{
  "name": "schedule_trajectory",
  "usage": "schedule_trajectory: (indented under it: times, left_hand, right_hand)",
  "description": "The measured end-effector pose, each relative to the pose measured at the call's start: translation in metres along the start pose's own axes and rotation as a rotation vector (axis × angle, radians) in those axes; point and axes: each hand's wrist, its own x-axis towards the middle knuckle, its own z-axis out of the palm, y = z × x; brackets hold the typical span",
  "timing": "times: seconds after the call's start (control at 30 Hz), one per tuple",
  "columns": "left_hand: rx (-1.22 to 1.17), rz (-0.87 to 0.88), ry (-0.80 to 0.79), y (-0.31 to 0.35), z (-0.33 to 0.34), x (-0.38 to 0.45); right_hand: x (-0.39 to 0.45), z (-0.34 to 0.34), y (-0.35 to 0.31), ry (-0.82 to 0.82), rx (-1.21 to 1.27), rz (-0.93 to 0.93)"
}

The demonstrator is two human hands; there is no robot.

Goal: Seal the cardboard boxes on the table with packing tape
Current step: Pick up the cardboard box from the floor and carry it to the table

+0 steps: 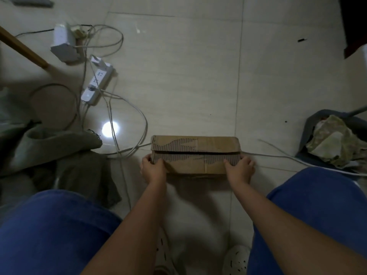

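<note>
A flat brown cardboard box (195,153) lies on the tiled floor in front of me, its two top flaps meeting at a dark seam that runs left to right. Torn patches on the flaps show ribbed corrugation. My left hand (153,168) grips the box's near left corner, thumb on top and fingers round the end. At the near right corner my right hand (240,167) holds the box the same way. No packing tape is in view.
White cables run under and beside the box, to a power strip (97,84) and a white adapter (63,44) at the left. Grey-green cloth (59,155) lies at the left. A dark bin with crumpled cloth (335,139) stands at the right. My blue-clad knees flank the box.
</note>
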Motion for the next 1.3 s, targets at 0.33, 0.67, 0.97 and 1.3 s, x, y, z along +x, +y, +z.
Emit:
schedule_trajectory:
  times: [0.33, 0.67, 0.97, 1.3]
  left_hand:
    - [-0.032, 0.053, -0.067, 0.099, -0.037, -0.024]
    - [-0.087, 0.091, -0.08, 0.291, -0.174, -0.12]
    - [-0.104, 0.17, -0.076, 0.488, -0.288, -0.199]
    - [-0.205, 0.259, -0.116, 0.628, -0.275, -0.209]
  right_hand:
    - [-0.028, -0.069, -0.083, 0.041, 0.11, -0.061]
    - [-0.157, -0.233, -0.241, 0.046, 0.172, -0.112]
    - [-0.259, -0.38, -0.401, 0.084, 0.225, -0.186]
    - [-0.224, -0.456, -0.506, 0.122, 0.279, -0.256]
